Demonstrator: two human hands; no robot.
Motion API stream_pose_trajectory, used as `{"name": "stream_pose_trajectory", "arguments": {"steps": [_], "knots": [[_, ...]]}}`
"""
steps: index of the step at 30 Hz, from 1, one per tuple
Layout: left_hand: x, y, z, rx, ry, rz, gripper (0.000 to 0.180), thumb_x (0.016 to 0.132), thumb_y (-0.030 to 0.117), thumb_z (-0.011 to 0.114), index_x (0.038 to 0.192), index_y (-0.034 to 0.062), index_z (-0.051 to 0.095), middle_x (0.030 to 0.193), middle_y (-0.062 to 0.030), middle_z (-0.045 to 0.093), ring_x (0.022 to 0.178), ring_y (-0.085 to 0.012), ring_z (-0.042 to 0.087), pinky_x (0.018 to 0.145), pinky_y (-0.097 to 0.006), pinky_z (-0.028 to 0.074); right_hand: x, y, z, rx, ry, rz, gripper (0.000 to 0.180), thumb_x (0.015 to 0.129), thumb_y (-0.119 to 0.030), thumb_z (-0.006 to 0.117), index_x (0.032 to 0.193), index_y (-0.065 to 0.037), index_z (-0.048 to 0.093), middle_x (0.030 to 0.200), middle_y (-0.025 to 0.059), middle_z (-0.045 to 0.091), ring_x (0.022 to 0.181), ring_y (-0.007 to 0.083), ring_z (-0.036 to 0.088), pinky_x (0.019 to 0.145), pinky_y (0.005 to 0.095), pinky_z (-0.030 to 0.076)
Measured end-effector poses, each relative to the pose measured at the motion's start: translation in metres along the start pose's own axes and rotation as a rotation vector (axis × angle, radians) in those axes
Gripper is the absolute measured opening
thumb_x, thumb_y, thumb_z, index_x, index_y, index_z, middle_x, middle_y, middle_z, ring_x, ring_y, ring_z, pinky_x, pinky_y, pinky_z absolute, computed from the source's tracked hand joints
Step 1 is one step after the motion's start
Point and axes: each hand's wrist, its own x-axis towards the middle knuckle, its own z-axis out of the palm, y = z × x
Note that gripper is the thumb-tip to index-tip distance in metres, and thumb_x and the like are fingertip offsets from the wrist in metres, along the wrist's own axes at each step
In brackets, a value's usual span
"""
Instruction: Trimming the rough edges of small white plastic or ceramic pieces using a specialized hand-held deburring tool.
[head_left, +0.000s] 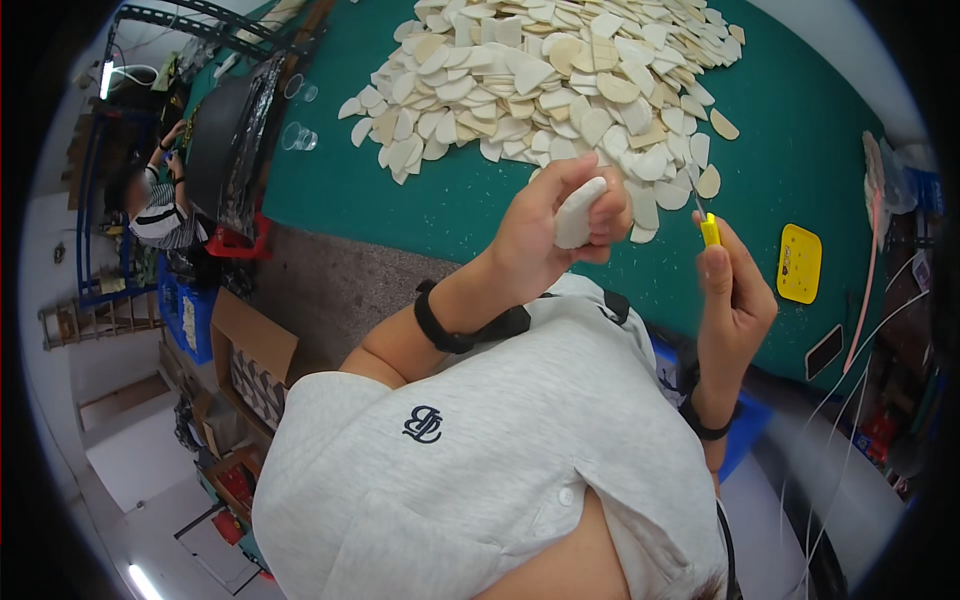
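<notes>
My left hand [545, 225] is closed around a flat, white, rounded foam-like piece [578, 215], held up above the near edge of the table. To its right, my right hand [735, 290] grips a utility knife [711, 230] by its yellow handle, the thin blade pointing up and away from me. The knife and the white piece are apart. Beyond both hands lies a large heap of similar white and cream pieces [520, 80], many with one curved edge. A few of them lie loose at the heap's right side.
On the green table [330, 190] are a yellow tray [800, 263], a phone [825, 352] and clear plastic cups [298, 137]. White cables [850, 400] hang at the right. An opened cardboard box [255, 335] stands at the left. Another person [165, 215] is at the far left.
</notes>
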Motion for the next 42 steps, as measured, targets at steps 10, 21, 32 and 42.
{"name": "stream_pose_trajectory", "arguments": {"steps": [10,21,32,42], "knots": [[-0.003,-0.003,0.01,0.453,0.272,0.295,0.027,0.087,0.033,0.062,0.08,0.0087,0.053,0.072,0.004,0.046,0.066,-0.0027,0.039,0.054,-0.02,0.032,0.004,-0.006,0.016,-0.344,0.07,-0.289,0.027,0.08,-0.012,0.072,0.105,-0.006,0.069,0.068,0.0052,0.058,0.054,0.0123,0.05,0.049,0.023,0.037],[-0.005,-0.018,-0.016,0.462,0.514,0.36,0.022,0.086,0.024,0.068,0.083,0.0048,0.059,0.07,0.0053,0.049,0.064,-0.0015,0.041,0.055,-0.018,0.032,0.006,0.005,0.032,-0.549,-0.027,-0.429,0.032,0.072,-0.016,0.077,0.103,-0.013,0.071,0.067,0.0011,0.059,0.054,0.0149,0.053,0.048,0.0273,0.039],[-0.098,-0.014,-0.207,0.845,1.43,0.419,0.022,0.09,0.027,0.059,0.087,0.0049,0.058,0.073,-0.0034,0.055,0.066,-0.0139,0.051,0.06,-0.03,0.04,-0.003,0.012,0.045,-0.466,-0.211,-0.368,0.025,0.081,-0.01,0.07,0.106,-0.007,0.068,0.066,0.0069,0.05,0.053,0.0197,0.048,0.047,0.0316,0.036],[-0.183,-0.035,-0.239,0.493,1.645,0.286,0.021,0.087,0.024,0.055,0.1,0.0071,0.059,0.081,-0.0043,0.057,0.073,-0.015,0.054,0.066,-0.031,0.044,-0.018,0.009,0.066,-0.327,-0.35,-0.282,0.023,0.084,-0.008,0.066,0.106,-0.001,0.066,0.071,0.0075,0.057,0.056,0.0131,0.045,0.049,0.0288,0.033]]}}
